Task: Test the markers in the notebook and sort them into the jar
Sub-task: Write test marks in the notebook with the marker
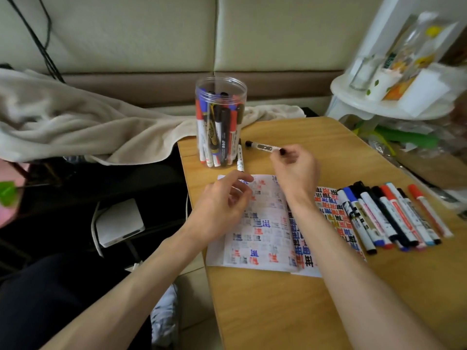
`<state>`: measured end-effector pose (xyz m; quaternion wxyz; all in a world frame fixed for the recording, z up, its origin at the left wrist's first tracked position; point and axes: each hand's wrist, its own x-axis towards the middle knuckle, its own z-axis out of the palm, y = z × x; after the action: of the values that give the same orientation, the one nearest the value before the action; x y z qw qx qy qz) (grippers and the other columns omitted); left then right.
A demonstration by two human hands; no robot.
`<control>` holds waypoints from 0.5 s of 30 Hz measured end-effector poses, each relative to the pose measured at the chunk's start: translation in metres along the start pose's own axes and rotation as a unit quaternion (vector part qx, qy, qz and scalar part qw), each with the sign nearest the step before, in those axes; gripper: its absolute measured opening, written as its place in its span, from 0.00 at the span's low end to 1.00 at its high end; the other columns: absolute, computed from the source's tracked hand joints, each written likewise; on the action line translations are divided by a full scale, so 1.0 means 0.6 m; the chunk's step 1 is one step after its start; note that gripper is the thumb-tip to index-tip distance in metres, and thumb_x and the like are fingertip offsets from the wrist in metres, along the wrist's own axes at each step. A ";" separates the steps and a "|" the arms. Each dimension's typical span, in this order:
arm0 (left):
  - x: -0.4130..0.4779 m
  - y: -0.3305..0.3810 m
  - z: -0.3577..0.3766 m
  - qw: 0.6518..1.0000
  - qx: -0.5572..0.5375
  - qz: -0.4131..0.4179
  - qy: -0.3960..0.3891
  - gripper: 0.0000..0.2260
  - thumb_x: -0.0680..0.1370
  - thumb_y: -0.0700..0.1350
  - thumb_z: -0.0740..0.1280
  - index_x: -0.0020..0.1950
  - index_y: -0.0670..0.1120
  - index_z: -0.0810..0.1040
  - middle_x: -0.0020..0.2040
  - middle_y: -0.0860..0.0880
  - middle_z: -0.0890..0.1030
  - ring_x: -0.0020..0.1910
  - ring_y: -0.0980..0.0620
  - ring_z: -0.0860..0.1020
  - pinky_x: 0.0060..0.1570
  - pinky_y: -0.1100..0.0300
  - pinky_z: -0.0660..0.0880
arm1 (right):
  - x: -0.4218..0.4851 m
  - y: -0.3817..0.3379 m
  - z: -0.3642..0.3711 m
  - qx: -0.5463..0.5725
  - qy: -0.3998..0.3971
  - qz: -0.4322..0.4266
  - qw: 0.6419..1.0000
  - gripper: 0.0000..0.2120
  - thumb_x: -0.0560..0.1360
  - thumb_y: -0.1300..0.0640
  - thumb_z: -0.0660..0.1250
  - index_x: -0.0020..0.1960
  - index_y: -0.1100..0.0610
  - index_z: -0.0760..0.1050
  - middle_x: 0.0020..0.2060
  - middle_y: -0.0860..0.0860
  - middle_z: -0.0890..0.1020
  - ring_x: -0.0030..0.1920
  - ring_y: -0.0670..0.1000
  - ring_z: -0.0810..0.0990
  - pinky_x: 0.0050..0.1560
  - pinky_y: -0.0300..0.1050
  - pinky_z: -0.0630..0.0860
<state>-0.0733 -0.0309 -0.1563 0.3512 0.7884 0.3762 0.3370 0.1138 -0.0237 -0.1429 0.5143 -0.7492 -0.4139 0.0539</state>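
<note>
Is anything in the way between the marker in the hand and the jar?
Nothing visible. The right hand holds the black marker just right of the jar, whose top is open with no lid. One loose marker lies on the table by the jar's base, below that path.

It looked like a home's living room: a cream padded sofa [151,34] ran behind a small wooden table [278,311], a beige blanket [75,122] lay rumpled on its seat, and a white shelf [353,101] held glass bottles [417,39].
</note>
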 end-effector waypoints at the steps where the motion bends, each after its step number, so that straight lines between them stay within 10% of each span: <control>1: 0.000 0.001 0.003 1.000 0.000 0.002 -0.002 0.10 0.82 0.46 0.67 0.63 0.52 0.78 0.50 0.57 0.84 0.49 0.59 0.81 0.50 0.61 0.78 | -0.003 -0.001 -0.018 0.054 0.020 0.010 0.998 0.07 0.77 0.53 0.74 0.54 0.53 0.83 0.44 0.42 0.85 0.42 0.40 0.83 0.48 0.40 0.82; 10: 0.010 0.045 0.052 0.996 0.025 0.085 0.001 0.26 0.80 0.57 0.66 0.76 0.53 0.67 0.66 0.56 0.72 0.55 0.61 0.79 0.50 0.63 0.79 | -0.069 0.001 -0.208 0.257 0.038 0.142 0.955 0.06 0.80 0.51 0.72 0.53 0.52 0.84 0.43 0.50 0.89 0.47 0.48 0.87 0.54 0.43 0.80; 15: 0.005 0.082 0.095 0.990 0.059 0.123 -0.025 0.11 0.82 0.54 0.66 0.62 0.53 0.79 0.53 0.58 0.82 0.47 0.59 0.80 0.48 0.60 0.78 | -0.106 0.046 -0.257 0.322 0.038 0.198 0.925 0.09 0.80 0.53 0.73 0.51 0.59 0.83 0.44 0.56 0.88 0.48 0.55 0.87 0.55 0.51 0.81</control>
<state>-0.0089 -0.0687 -0.1461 0.2695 0.8561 0.2868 0.3349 0.1664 -0.1821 -0.1155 0.7223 -0.6111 -0.1974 0.2565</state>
